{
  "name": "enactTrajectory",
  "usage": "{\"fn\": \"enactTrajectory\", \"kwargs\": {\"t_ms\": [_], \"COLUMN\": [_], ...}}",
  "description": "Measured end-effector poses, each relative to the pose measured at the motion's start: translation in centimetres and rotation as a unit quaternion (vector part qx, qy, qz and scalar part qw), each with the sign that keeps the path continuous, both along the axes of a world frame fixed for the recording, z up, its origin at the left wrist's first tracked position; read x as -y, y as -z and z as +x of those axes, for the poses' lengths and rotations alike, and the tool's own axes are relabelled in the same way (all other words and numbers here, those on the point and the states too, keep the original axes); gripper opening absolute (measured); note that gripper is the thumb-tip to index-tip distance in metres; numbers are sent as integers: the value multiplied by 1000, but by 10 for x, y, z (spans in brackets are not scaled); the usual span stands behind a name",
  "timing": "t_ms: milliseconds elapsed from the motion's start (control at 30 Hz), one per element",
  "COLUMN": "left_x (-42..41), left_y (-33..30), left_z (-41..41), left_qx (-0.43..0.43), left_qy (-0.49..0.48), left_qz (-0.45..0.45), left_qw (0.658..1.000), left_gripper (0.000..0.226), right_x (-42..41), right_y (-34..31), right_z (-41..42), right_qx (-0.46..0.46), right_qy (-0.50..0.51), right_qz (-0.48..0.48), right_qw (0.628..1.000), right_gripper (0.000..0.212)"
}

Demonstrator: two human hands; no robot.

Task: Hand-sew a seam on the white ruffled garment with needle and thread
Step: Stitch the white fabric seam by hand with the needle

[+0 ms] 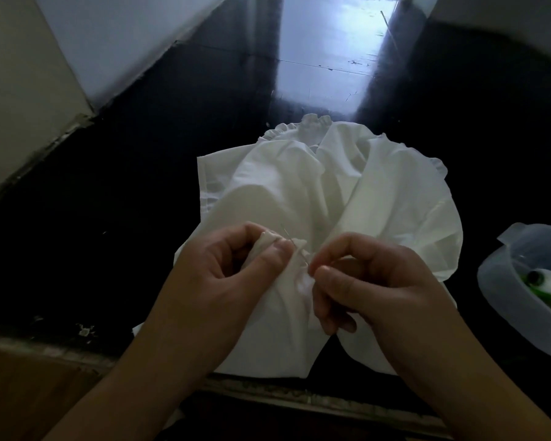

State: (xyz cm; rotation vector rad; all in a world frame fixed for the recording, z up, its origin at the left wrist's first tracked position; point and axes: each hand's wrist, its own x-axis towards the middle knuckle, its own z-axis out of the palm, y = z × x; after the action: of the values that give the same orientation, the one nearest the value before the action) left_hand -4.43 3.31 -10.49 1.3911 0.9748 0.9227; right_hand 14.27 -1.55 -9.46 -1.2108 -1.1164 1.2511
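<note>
Dark glossy tabletop is filling most of the view, with a bright strip of reflected light running toward twelve o'clock and pale wall panels sloping in at ten o'clock.

White ruffled garment: lying crumpled at the centre of the tabletop, its gathered frill edge showing at twelve o'clock and along the two o'clock side, its near end hanging over the tabletop's front edge at six o'clock.

Left hand: reaching in from seven o'clock, its grip closing thumb against forefinger on a small bunched fold of the garment, the remaining fingers curling behind the cloth.

Right hand: reaching in from five o'clock, just beside the left hand, its grip narrowing to a tight pinch of thumb and forefinger at the lower end of the needle, the other fingers curling under against the fabric.

Translucent plastic container: sitting at three o'clock, partly cut off by the frame edge, holding white and green items too blurred to name.

Needle: slanting between the two hands, passing through the pinched fold. Thread is not clearly showing.
</note>
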Motion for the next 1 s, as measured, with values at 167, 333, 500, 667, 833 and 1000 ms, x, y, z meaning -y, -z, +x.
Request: {"fn": "enactTrajectory", "kwargs": {"t_ms": [167, 333, 500, 667, 833, 1000], "left_x": [1, 3, 1, 5, 6, 8], "left_y": [2, 2, 1, -1, 5, 4], "left_z": [2, 3, 1, 5, 7, 10], "left_qx": [-4, -45, -55, -71, -111, -124], "left_qy": [2, 52, 12, 9, 16, 13], "left_qz": [5, 28, 44, 59, 111, 114], "left_qw": [1000, 997, 997, 996, 987, 986], "left_gripper": [28, 28, 22, 22, 22, 24], "right_x": [1, 3, 2, 1, -3, -2], "right_y": [0, -1, -7, -10, -2, 2], "right_z": [-5, -14, -9, -6, -11, -13], "right_qx": [81, 125, 245, 291, 256, 64], "right_qy": [18, 54, 73, 83, 72, 133], "right_qz": [19, 37, 56, 110, 94, 86], "right_qw": [996, 990, 965, 947, 959, 985], "right_gripper": [18, 22, 17, 12, 23, 20]}}
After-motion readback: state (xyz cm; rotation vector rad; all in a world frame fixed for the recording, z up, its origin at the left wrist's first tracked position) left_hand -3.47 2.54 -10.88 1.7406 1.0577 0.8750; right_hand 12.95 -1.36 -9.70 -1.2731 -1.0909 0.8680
